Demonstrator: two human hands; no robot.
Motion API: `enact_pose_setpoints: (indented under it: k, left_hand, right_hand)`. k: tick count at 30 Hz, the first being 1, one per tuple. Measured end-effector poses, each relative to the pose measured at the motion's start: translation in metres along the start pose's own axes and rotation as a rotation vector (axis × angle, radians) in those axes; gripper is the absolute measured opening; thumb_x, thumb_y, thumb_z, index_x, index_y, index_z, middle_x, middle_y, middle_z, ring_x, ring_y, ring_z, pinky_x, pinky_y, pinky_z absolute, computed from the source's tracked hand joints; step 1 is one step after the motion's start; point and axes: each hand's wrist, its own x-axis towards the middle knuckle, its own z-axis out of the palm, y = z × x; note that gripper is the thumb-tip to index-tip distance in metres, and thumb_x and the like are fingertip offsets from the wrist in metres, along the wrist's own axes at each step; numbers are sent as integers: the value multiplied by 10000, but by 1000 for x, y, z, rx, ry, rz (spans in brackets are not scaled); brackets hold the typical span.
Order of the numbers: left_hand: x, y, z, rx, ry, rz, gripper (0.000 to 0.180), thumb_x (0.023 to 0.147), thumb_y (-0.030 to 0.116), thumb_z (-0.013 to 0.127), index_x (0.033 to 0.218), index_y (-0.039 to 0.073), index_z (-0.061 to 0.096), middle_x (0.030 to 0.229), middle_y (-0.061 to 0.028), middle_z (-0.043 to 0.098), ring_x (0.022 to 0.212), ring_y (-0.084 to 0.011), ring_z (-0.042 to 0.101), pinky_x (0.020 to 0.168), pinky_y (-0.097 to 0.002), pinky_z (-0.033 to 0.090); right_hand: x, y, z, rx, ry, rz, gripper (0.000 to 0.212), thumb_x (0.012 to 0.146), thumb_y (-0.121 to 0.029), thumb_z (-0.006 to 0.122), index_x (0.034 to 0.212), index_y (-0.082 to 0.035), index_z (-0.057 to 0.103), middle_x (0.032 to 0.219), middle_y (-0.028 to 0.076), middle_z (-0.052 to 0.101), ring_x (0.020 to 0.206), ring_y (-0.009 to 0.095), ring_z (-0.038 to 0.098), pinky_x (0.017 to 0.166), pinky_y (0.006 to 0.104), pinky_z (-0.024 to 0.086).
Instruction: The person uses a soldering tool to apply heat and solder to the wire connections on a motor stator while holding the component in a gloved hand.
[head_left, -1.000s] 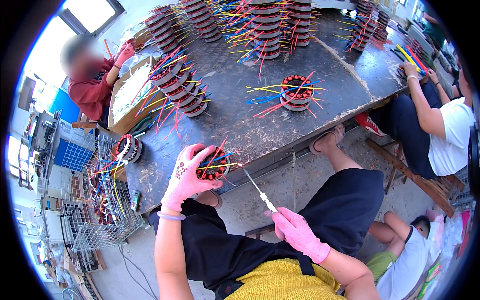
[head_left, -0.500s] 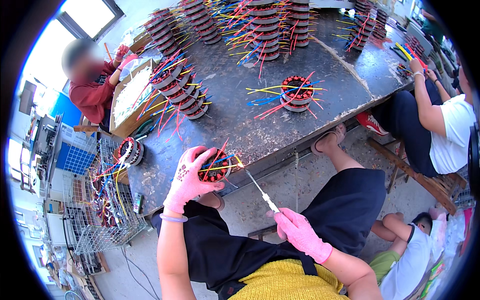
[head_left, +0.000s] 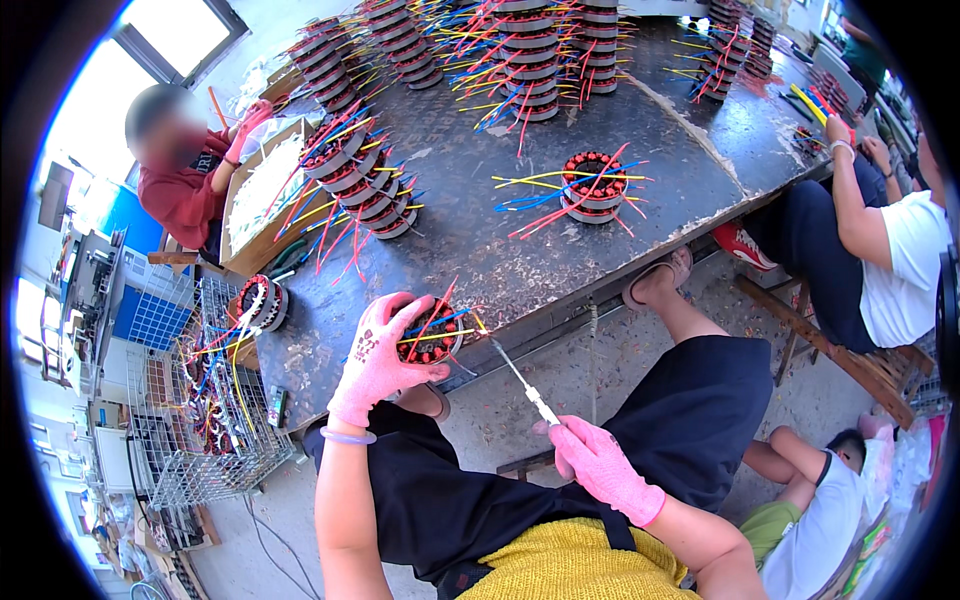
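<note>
Left hand [head_left: 378, 358], pink-gloved, fingers curled around the round wound motor stator with red, blue and yellow leads [head_left: 430, 340], which sits at the near edge of the dark metal worktable [head_left: 520, 250]. Right hand [head_left: 600, 468], pink-gloved, fisted on the thin white-handled metal pick [head_left: 520, 378]; its long axis runs up-left, tip at the stator rim. Open floor lies below the table edge. Another stator [head_left: 592, 187] lies mid-table, well apart.

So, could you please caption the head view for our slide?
Pink-gloved left hand grips a round wound stator; right hand holds a thin metal needle tool.
</note>
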Motion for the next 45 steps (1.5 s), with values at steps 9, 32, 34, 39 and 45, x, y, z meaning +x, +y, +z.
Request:
enact_pose_setpoints:
  k: [9, 32, 34, 39, 45]
  left_hand:
    - [0, -1, 1, 4, 2, -1, 871, 520, 254, 879, 1316, 66, 578, 1281, -153, 535, 1217, -356, 514, 1060, -431, 403]
    - [1, -7, -1, 13, -58, 68, 872, 546, 230, 882, 1351, 129, 563, 1391, -152, 481, 1309, -383, 423, 1135, -485, 311]
    - [-1, -8, 1, 28, -42, 60, 895, 528, 227, 888, 1356, 137, 561, 1387, -156, 480, 1303, -386, 424, 1133, -485, 314]
    - [-1, -4, 2, -15, -18, 39, 918, 501, 218, 894, 1355, 150, 563, 1370, -161, 487, 1299, -393, 424, 1122, -485, 330]
    - [0, -5, 0, 1, -32, 38, 905, 507, 227, 894, 1350, 168, 568, 1351, -151, 492, 1286, -404, 422, 1109, -489, 346]
  right_hand:
    - [0, -1, 2, 27, 2, -8, 342, 1036, -269, 462, 1200, -10, 615, 650, -6, 510, 583, 63, 457, 560, 247, 376]
    - [2, 9, 0, 69, 4, 16, 338, 1037, -252, 476, 1218, 2, 606, 689, -30, 489, 613, 51, 447, 581, 241, 395]
    - [0, 4, 3, 108, -6, 30, 332, 1038, -243, 477, 1226, -1, 604, 689, -33, 484, 616, 47, 446, 579, 236, 391]
    - [-1, 1, 2, 116, -17, 33, 325, 1039, -235, 477, 1229, -5, 606, 692, -37, 483, 621, 41, 443, 574, 228, 382]
    - [-2, -3, 4, 110, -6, 44, 320, 1042, -229, 473, 1221, -4, 613, 683, -44, 462, 611, 39, 434, 566, 225, 374]
